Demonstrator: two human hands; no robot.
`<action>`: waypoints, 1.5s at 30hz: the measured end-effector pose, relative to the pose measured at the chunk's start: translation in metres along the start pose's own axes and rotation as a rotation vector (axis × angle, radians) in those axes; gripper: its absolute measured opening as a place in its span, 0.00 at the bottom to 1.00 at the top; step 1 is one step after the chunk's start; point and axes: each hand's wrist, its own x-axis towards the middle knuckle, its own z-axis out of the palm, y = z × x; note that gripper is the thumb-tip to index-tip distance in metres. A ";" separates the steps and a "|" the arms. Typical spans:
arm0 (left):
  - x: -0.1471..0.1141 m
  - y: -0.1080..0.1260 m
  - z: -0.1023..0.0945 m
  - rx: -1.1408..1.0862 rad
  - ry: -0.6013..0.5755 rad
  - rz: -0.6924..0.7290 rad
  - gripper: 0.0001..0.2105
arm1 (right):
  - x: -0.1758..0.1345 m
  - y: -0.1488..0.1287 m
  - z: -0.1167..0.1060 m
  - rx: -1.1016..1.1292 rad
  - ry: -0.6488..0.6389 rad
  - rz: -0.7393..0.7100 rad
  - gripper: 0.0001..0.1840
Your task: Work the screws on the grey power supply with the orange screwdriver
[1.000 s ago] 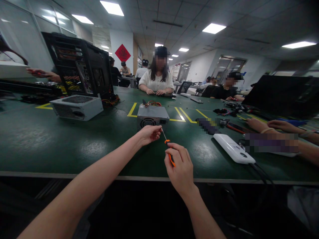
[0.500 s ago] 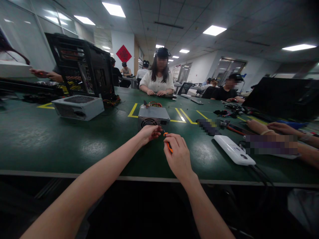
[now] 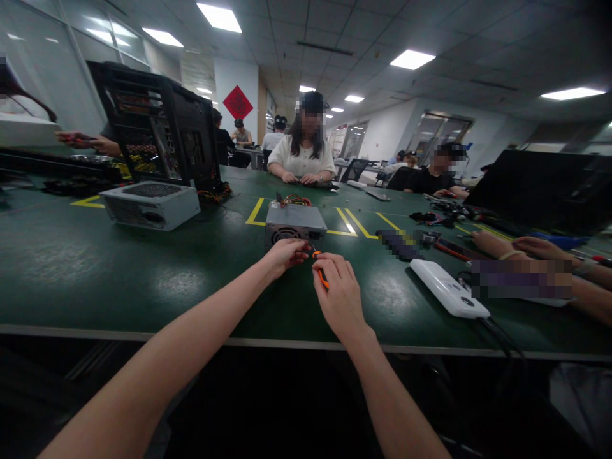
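Note:
A grey power supply unit [image 3: 295, 220] sits on the green table ahead of me, its fan grille and socket side facing me and coloured cables bunched behind it. My right hand [image 3: 338, 290] is closed around an orange-and-black screwdriver [image 3: 324, 278], whose shaft points up and left at the unit's lower front. Whether the tip touches the unit I cannot tell. Close beside the shaft, my left hand [image 3: 288, 256] has its fingers curled in front of the fan side, partly covering it. What its fingertips hold, if anything, is too small to make out.
Another power supply [image 3: 150, 207] and a black computer case [image 3: 162, 127] stand to the left. A white device with cords [image 3: 449, 290] lies right, near another person's hands [image 3: 507, 245]. A person [image 3: 306, 143] sits opposite. The table's front edge [image 3: 296, 344] runs below my forearms.
My right hand and the screwdriver have shifted very slightly left and up. The left hand and the power supply unit stay almost where they were.

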 end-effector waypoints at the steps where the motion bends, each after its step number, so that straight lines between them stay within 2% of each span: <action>1: -0.001 0.000 0.000 0.008 0.007 0.002 0.04 | 0.000 0.000 0.000 -0.002 -0.003 -0.002 0.05; 6: -0.005 0.001 0.002 0.083 0.016 0.031 0.04 | 0.001 0.002 0.000 0.001 -0.021 -0.006 0.05; 9: -0.005 -0.001 0.001 0.231 0.034 0.125 0.07 | 0.004 0.002 -0.003 -0.011 -0.033 0.031 0.08; 11: -0.005 -0.002 0.000 0.417 0.086 0.277 0.09 | 0.008 0.002 -0.005 -0.037 -0.046 0.067 0.12; 13: -0.005 -0.002 -0.002 0.638 0.168 0.518 0.08 | 0.012 0.004 -0.007 -0.044 -0.045 0.077 0.12; 16: -0.005 0.000 -0.006 0.879 0.285 0.887 0.08 | 0.021 0.010 -0.010 -0.052 -0.013 -0.038 0.09; 19: -0.005 0.004 -0.011 1.008 0.389 1.078 0.09 | 0.032 0.018 -0.014 -0.103 -0.004 -0.237 0.07; 21: -0.004 0.005 -0.014 1.076 0.434 1.141 0.10 | 0.037 0.024 -0.015 -0.124 0.026 -0.287 0.05; 26: -0.004 0.005 -0.017 1.221 0.399 1.133 0.12 | 0.041 0.036 -0.008 -0.133 0.150 -0.237 0.06; 28: -0.005 0.004 -0.016 1.257 0.358 1.102 0.13 | 0.038 0.040 -0.002 -0.071 0.231 -0.281 0.07; 30: -0.005 0.003 -0.015 1.271 0.336 1.082 0.13 | 0.034 0.043 0.003 0.004 0.283 -0.343 0.13; 34: -0.005 0.002 -0.015 1.292 0.351 1.078 0.12 | 0.029 0.041 0.008 0.033 0.238 -0.426 0.17; 39: -0.005 0.000 -0.016 1.315 0.350 1.081 0.12 | 0.030 0.037 0.010 -0.089 0.261 -0.399 0.14; 43: -0.005 0.000 -0.017 1.311 0.349 1.090 0.12 | 0.029 0.038 0.012 -0.003 0.249 -0.427 0.20; 45: -0.004 0.000 -0.017 1.309 0.346 1.091 0.12 | 0.029 0.039 0.013 0.009 0.253 -0.388 0.20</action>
